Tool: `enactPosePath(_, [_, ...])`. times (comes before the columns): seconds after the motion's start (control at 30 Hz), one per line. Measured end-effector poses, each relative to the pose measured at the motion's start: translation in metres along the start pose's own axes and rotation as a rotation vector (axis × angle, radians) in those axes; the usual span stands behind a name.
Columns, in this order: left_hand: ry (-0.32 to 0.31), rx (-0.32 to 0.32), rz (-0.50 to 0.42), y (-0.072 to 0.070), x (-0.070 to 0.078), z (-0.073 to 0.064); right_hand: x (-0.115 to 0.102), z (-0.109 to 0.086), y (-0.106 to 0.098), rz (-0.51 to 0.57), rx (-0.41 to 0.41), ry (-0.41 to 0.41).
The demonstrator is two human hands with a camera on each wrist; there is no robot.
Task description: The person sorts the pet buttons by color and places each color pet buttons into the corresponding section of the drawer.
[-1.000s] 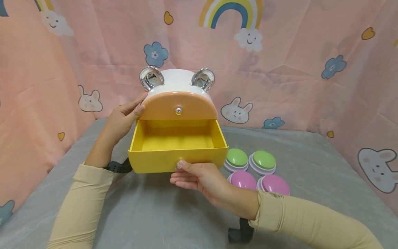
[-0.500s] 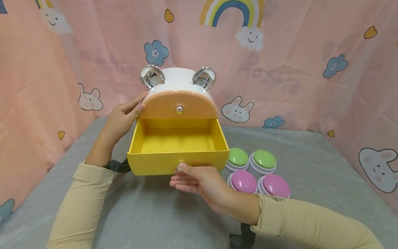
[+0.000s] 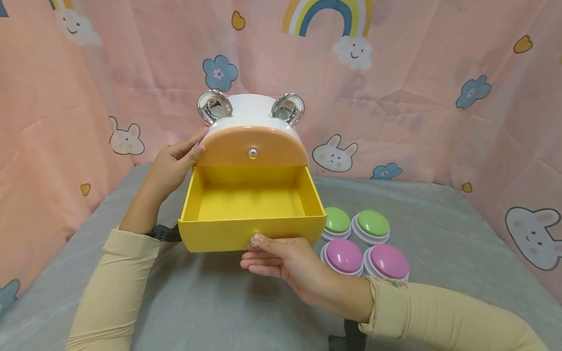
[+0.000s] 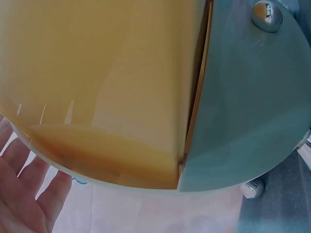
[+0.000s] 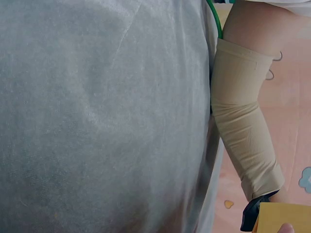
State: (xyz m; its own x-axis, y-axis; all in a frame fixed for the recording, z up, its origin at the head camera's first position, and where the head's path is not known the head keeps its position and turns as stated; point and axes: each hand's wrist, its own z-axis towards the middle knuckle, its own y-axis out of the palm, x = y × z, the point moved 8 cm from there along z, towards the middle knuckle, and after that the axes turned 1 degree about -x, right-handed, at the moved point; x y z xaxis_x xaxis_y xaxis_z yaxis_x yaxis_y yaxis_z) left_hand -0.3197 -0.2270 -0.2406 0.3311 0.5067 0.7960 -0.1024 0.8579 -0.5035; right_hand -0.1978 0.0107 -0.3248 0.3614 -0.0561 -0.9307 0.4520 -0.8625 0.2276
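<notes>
A white rounded storage box (image 3: 252, 109) with silver ears stands at centre in the head view. Its orange upper front (image 3: 228, 146) bears a silver knob. Below that, a yellow drawer (image 3: 219, 234) stands pulled far out, its yellow inside showing. My right hand (image 3: 294, 261) pinches the drawer knob (image 3: 253, 241) between thumb and forefinger, the other fingers extended beneath. At the box's left side, my left hand (image 3: 171, 168) rests straight fingers along the wall, thumb on the front edge. The left wrist view shows a teal lower front (image 4: 248, 107) beside the yellow drawer (image 4: 136, 97).
Two green-topped round push buttons (image 3: 373, 223) and two pink-topped ones (image 3: 388, 261) sit on the grey cloth (image 3: 210, 307), right of the box. Behind hangs a pink curtain (image 3: 395, 112) with printed rabbits, flowers and clouds. A dark wrist strap (image 3: 166, 233) crosses my left wrist.
The yellow drawer has slid further out toward me, with my right hand moving along on its knob. My left hand keeps its place on the box's side.
</notes>
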Motion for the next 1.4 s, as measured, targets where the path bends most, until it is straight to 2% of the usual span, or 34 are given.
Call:
enactPosePath(0.3, [-0.014, -0.006, -0.014, 0.0, -0.001, -0.001, 0.003, -0.003, 0.002, 0.004, -0.043, 0.002])
enactPosePath(0.47, [-0.016, -0.006, -0.016, 0.001, 0.0, -0.001, 0.005, -0.005, -0.003, -0.044, -0.054, 0.018])
enactPosePath(0.57, [-0.018, -0.007, -0.012, 0.001, 0.0, -0.001, 0.007, -0.01, -0.013, -0.113, -0.067, 0.033])
enactPosePath(0.7, [-0.018, -0.007, -0.007, 0.001, 0.0, -0.002, 0.014, -0.019, -0.038, -0.198, -0.051, 0.053])
enactPosePath(0.83, [-0.014, -0.005, -0.011, 0.001, 0.0, -0.001, 0.021, -0.027, -0.074, -0.328, 0.026, 0.096])
enactPosePath(0.93, [-0.011, -0.004, -0.01, 0.0, 0.001, -0.001, 0.017, -0.03, -0.105, -0.427, 0.121, 0.104])
enactPosePath(1.1, [-0.019, -0.003, -0.011, -0.002, 0.001, -0.001, -0.008, -0.028, -0.15, -0.505, 0.297, 0.016])
enactPosePath(1.27, [-0.033, -0.016, -0.013, -0.001, 0.0, -0.002, -0.029, -0.02, -0.176, -0.64, 0.406, -0.068])
enactPosePath(1.4, [-0.024, -0.017, -0.014, 0.0, 0.0, -0.002, -0.033, -0.01, -0.186, -0.72, 0.437, -0.069])
